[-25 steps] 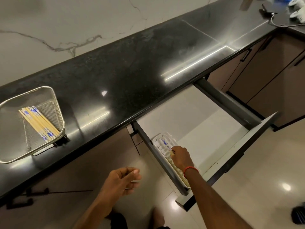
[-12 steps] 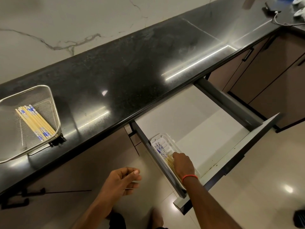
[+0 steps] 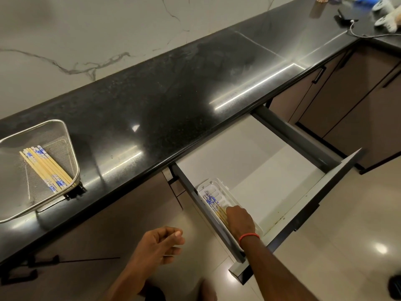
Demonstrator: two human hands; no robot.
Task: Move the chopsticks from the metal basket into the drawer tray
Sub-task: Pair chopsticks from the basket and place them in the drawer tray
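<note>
A metal mesh basket [image 3: 65, 135] sits on the black counter at the far left. Several bamboo chopsticks [image 3: 44, 167] with blue-patterned ends lie in it. A white plastic tray [image 3: 218, 185] lies along the left side of the open drawer [image 3: 282, 187]. More chopsticks [image 3: 213, 203] lie in that tray. My right hand [image 3: 239, 220] rests palm down on their near ends, fingers curled over them. My left hand [image 3: 160, 244] hangs loosely curled below the counter edge, holding nothing.
The drawer front [image 3: 314, 205] juts out into the floor space on the right. Brown cabinet doors [image 3: 347, 101] run under the black counter [image 3: 173, 101]. A cable and small devices [image 3: 384, 16] lie at the counter's far right end. Marble wall behind.
My right hand has slid slightly toward me along the tray, and more of the blue chopstick ends show. The left hand has barely moved.
</note>
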